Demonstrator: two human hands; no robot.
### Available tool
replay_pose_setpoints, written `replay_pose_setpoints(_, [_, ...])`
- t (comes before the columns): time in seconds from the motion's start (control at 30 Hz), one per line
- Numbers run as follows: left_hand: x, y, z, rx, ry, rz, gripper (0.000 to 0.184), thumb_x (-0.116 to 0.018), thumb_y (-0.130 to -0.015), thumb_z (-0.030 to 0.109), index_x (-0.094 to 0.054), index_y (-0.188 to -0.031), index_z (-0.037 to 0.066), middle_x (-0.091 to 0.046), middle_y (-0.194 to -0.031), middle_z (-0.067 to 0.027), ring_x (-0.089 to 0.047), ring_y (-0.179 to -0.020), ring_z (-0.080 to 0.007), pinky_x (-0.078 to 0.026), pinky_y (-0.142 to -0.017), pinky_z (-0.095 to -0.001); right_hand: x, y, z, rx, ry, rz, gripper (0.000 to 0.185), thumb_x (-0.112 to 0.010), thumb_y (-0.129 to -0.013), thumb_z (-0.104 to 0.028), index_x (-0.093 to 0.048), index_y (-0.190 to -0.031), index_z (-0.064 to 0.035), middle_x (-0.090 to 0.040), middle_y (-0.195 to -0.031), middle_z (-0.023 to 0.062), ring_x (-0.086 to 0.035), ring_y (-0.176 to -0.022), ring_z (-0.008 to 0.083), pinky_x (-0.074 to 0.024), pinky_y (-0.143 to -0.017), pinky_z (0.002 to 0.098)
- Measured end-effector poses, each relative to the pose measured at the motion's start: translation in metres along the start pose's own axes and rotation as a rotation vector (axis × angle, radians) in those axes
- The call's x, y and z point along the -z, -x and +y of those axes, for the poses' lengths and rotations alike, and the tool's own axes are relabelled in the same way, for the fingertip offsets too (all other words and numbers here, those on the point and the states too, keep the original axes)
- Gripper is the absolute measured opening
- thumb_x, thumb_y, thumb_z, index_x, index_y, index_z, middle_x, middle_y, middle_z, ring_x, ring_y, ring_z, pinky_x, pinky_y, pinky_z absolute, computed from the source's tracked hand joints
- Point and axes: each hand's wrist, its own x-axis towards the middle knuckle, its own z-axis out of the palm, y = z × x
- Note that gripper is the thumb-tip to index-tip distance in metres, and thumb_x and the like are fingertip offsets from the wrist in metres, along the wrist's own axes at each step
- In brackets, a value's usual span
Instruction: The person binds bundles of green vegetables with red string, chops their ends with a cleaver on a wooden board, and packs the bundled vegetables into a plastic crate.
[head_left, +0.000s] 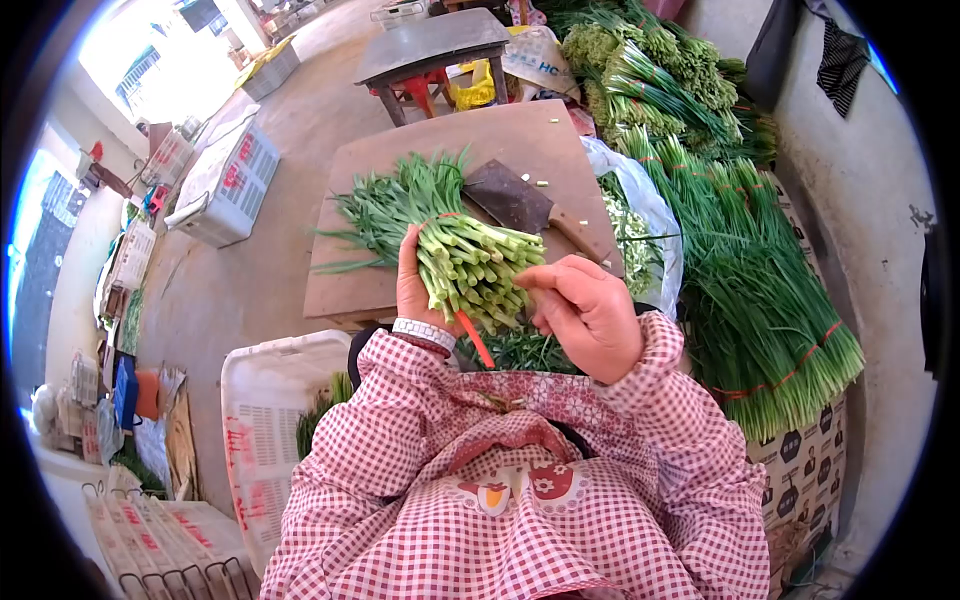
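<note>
My left hand (411, 283) is closed round a bundle of leafy green stalks (465, 262), its pale cut ends turned toward me and its leaves spread away over the board. A red band ties it, and a loose red strip (474, 338) hangs below. My right hand (590, 315) is closed, with curled fingers and the fingertips right at the cut ends; whatever they pinch is too hidden to name. Just behind the bundle, a dark cleaver (508, 194) lies flat on the brown board (400, 141), its wooden handle pointing right.
Tied bunches of long greens (760, 290) are heaped at the right, beside a plastic bag (667, 262) of pale cut pieces. A white crate (262, 400) stands at my lower left. Farther off are a dark table (432, 47) and a white basket (228, 190).
</note>
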Motion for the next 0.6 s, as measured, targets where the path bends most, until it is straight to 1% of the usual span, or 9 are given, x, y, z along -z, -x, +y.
replay_pose_setpoints(0.03, [-0.002, -0.001, 0.001, -0.003, 0.002, -0.005, 0.046, -0.057, -0.087, 0.049, -0.063, -0.111, 0.011, -0.065, -0.11, -0.0091, -0.061, -0.102, -0.0294, -0.047, -0.094, -0.0486, -0.004, -0.004, 0.005, 0.255, 0.201, 0.12, 0.018, -0.063, -0.084, -0.002, -0.063, -0.102, 0.0015, -0.061, -0.08, 0.0098, -0.061, -0.069, 0.0175, -0.0484, -0.059, 0.0269])
replay_pose_setpoints(0.07, [-0.003, -0.002, 0.002, -0.021, 0.002, 0.005, 0.045, -0.057, -0.087, 0.049, -0.063, -0.111, 0.011, -0.065, -0.11, -0.009, -0.061, -0.103, -0.029, -0.047, -0.094, -0.0479, -0.009, -0.006, 0.005, 0.264, 0.22, 0.132, 0.018, -0.067, -0.079, -0.003, -0.065, -0.097, -0.0004, -0.061, -0.081, 0.0123, -0.061, -0.068, 0.024, -0.0496, -0.061, 0.03])
replay_pose_setpoints(0.1, [-0.004, -0.002, 0.003, -0.04, 0.003, 0.018, 0.045, -0.057, -0.087, 0.048, -0.062, -0.111, 0.01, -0.065, -0.11, -0.0088, -0.061, -0.103, -0.0285, -0.047, -0.094, -0.0472, -0.013, -0.008, 0.006, 0.267, 0.22, 0.129, 0.018, -0.067, -0.079, -0.003, -0.065, -0.097, -0.0004, -0.061, -0.081, 0.0123, -0.061, -0.068, 0.024, -0.0496, -0.061, 0.03])
replay_pose_setpoints(0.17, [-0.006, -0.004, 0.003, -0.043, -0.012, -0.019, 0.045, -0.058, -0.087, 0.048, -0.063, -0.111, 0.01, -0.065, -0.11, -0.0088, -0.06, -0.104, -0.0282, -0.046, -0.096, -0.0462, -0.02, -0.011, 0.007, 0.333, 0.362, 0.122, 0.02, -0.069, -0.077, -0.005, -0.064, -0.097, -0.0013, -0.06, -0.082, 0.0121, -0.062, -0.07, 0.0267, -0.0507, -0.063, 0.0328])
replay_pose_setpoints(0.23, [-0.009, -0.004, 0.0, -0.015, 0.028, 0.0, 0.046, -0.058, -0.086, 0.048, -0.062, -0.111, 0.01, -0.065, -0.111, -0.0094, -0.06, -0.104, -0.0288, -0.045, -0.096, -0.0467, -0.023, -0.012, 0.003, 0.291, 0.39, 0.142, 0.018, -0.068, -0.076, -0.005, -0.064, -0.094, -0.0025, -0.058, -0.081, 0.0116, -0.062, -0.072, 0.0283, -0.0513, -0.064, 0.0343])
replay_pose_setpoints(0.33, [-0.013, -0.004, -0.004, -0.001, 0.008, 0.022, 0.046, -0.06, -0.085, 0.049, -0.062, -0.11, 0.01, -0.064, -0.112, -0.01, -0.06, -0.104, -0.0297, -0.045, -0.097, -0.0468, -0.024, -0.012, 0.005, 0.25, 0.489, 0.14, 0.016, -0.066, -0.076, -0.009, -0.063, -0.09, -0.0048, -0.056, -0.079, 0.0104, -0.062, -0.068, 0.0287, -0.0521, -0.061, 0.0361])
replay_pose_setpoints(0.43, [-0.013, -0.006, -0.007, 0.009, 0.015, 0.026, 0.046, -0.061, -0.085, 0.048, -0.062, -0.11, 0.01, -0.064, -0.112, -0.0104, -0.059, -0.105, -0.0303, -0.045, -0.096, -0.0468, -0.023, -0.01, 0.008, 0.207, 0.551, 0.162, 0.017, -0.066, -0.076, -0.011, -0.063, -0.092, -0.0058, -0.057, -0.08, 0.0104, -0.062, -0.066, 0.0296, -0.0522, -0.06, 0.0367])
replay_pose_setpoints(0.57, [-0.01, -0.012, -0.012, -0.047, 0.042, 0.112, 0.045, -0.062, -0.084, 0.046, -0.061, -0.111, 0.01, -0.064, -0.111, -0.0108, -0.06, -0.103, -0.0299, -0.046, -0.095, -0.0466, -0.025, -0.01, 0.013, 0.242, 0.6, 0.212, 0.015, -0.066, -0.076, -0.011, -0.064, -0.09, -0.0063, -0.057, -0.08, 0.0097, -0.062, -0.065, 0.0292, -0.0523, -0.06, 0.0366])
replay_pose_setpoints(0.6, [-0.012, -0.012, -0.013, -0.024, 0.045, 0.106, 0.045, -0.063, -0.084, 0.045, -0.061, -0.11, 0.01, -0.064, -0.111, -0.0109, -0.06, -0.102, -0.0297, -0.046, -0.095, -0.0462, -0.027, -0.01, 0.015, 0.245, 0.602, 0.236, 0.014, -0.066, -0.076, -0.011, -0.064, -0.089, -0.0062, -0.057, -0.079, 0.0094, -0.062, -0.065, 0.029, -0.0522, -0.059, 0.0366])
